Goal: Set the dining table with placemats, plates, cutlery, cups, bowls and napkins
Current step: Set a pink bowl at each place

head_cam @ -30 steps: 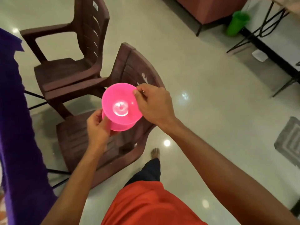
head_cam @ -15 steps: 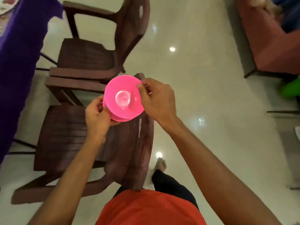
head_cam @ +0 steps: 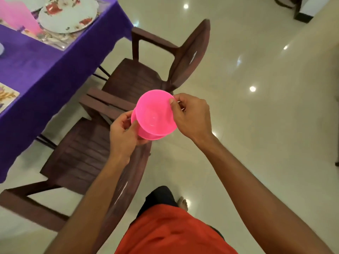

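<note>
Two nested pink plastic bowls (head_cam: 155, 114) are held in front of me above the chairs. My left hand (head_cam: 124, 134) grips the lower bowl at its left side, thumb on the rim. My right hand (head_cam: 191, 116) pinches the right rim of the upper bowl, which sits tilted and partly lifted out of the lower one. At the upper left stands the dining table with a purple cloth (head_cam: 36, 70). On it a floral plate (head_cam: 67, 15) lies on a placemat (head_cam: 60, 43) beside a pink napkin (head_cam: 18, 15).
Two brown plastic chairs (head_cam: 139, 77) (head_cam: 78, 158) stand between me and the table. A second placemat (head_cam: 7, 96) shows at the table's left edge. Glossy tiled floor (head_cam: 256, 125) spreads to the right. My foot (head_cam: 182, 203) is below.
The view has swung left so the table with plate and napkin has come into sight. Both hands kept hold of the pink bowls; the upper bowl looks slightly more separated.
</note>
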`<state>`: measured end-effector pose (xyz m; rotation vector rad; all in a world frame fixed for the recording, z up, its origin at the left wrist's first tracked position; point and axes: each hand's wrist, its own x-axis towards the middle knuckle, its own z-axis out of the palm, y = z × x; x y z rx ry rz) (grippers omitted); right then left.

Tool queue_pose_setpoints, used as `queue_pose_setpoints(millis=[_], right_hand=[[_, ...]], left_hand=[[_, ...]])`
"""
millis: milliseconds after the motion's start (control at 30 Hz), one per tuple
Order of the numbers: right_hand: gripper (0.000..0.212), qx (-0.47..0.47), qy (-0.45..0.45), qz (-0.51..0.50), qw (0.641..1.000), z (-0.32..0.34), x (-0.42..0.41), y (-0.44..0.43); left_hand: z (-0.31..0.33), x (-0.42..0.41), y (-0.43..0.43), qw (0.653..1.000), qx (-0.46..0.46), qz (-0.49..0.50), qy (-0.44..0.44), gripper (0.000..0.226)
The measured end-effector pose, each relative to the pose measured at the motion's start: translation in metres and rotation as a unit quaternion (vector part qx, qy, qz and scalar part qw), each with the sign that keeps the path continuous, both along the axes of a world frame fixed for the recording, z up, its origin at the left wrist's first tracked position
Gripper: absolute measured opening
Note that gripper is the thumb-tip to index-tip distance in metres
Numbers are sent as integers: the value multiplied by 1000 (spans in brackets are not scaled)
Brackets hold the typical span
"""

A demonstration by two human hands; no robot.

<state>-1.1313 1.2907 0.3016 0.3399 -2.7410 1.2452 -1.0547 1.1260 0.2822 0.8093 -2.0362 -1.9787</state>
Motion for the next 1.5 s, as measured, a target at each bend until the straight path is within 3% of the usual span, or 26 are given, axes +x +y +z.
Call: queue_pose_setpoints(millis=[333, 833, 1033, 1267, 1500], right_hand=[[21, 20, 8, 41, 999, -2, -191, 39], [23, 88, -60, 186, 977, -16, -492, 6], [24, 91, -76, 283, 952, -51, -606, -13], [28, 88, -102, 370, 919, -66, -748, -28], [24, 78, -132, 423, 893, -76, -849, -81]], left_hand=[[-14, -178, 42, 999, 16, 45, -6, 16], [-36, -446, 32, 986, 78, 134, -64, 13], [-60, -535, 31, 975, 73, 197, -71, 20], [-76, -654, 50, 938, 98, 322, -84, 19], [-80, -737, 32, 916, 44, 388, -92, 16]])
